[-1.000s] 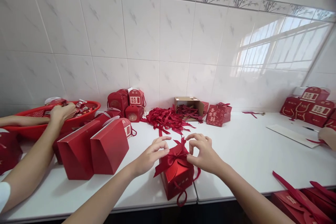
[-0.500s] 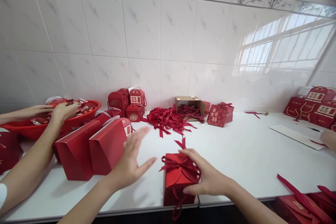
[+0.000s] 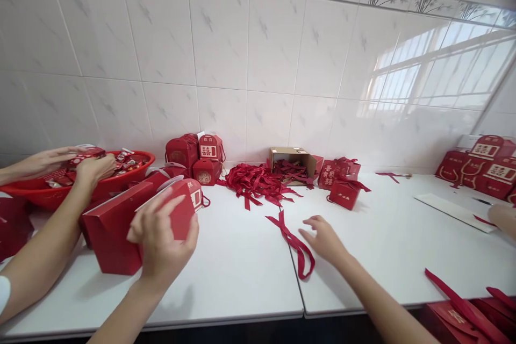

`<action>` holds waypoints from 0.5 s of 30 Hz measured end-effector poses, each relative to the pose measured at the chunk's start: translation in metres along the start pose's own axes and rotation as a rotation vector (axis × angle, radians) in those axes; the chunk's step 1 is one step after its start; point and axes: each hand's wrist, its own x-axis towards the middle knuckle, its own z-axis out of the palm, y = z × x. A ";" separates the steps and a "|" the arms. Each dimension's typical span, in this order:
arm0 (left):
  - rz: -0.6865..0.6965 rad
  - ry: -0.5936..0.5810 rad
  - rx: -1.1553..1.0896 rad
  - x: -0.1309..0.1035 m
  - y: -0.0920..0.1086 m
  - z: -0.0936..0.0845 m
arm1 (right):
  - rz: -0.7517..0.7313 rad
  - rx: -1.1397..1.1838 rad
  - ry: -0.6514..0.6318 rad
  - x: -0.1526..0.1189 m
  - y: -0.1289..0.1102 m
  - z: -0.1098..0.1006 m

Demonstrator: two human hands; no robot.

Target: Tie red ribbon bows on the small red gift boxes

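My left hand (image 3: 161, 239) is wrapped around a plain red gift box (image 3: 183, 209), thumb at its right side and fingers across its left. The hand hides the lower part of that box. Over the table, my right hand (image 3: 324, 239) is held with thumb and fingers apart and nothing between them. Just left of it lies a loose looped dark red ribbon (image 3: 296, 244). A small red box tied with ribbon (image 3: 344, 193) sits farther back, beyond the right hand's fingertips.
Another plain red box (image 3: 116, 231) stands at the left, near a co-worker's hands (image 3: 94, 166) over a red basin (image 3: 141, 172) of sweets. A ribbon pile (image 3: 256, 180) and cardboard box (image 3: 292, 158) are by the wall. Red boxes (image 3: 494, 166) stack at right.
The ribbon-tied box has moved from the front edge to the back right, out of my right hand. My left hand has moved left and down onto a plain red box.
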 end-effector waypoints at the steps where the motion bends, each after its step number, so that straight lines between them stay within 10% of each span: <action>1: -0.066 0.053 0.017 -0.001 0.000 -0.001 | 0.002 0.014 -0.009 0.003 -0.011 0.016; 7: -0.507 -0.019 -0.042 -0.008 -0.031 0.000 | 0.031 0.183 -0.048 0.028 -0.052 0.063; 15: -0.582 -0.154 -0.581 -0.020 -0.023 0.002 | 0.000 0.724 -0.062 0.025 -0.085 0.029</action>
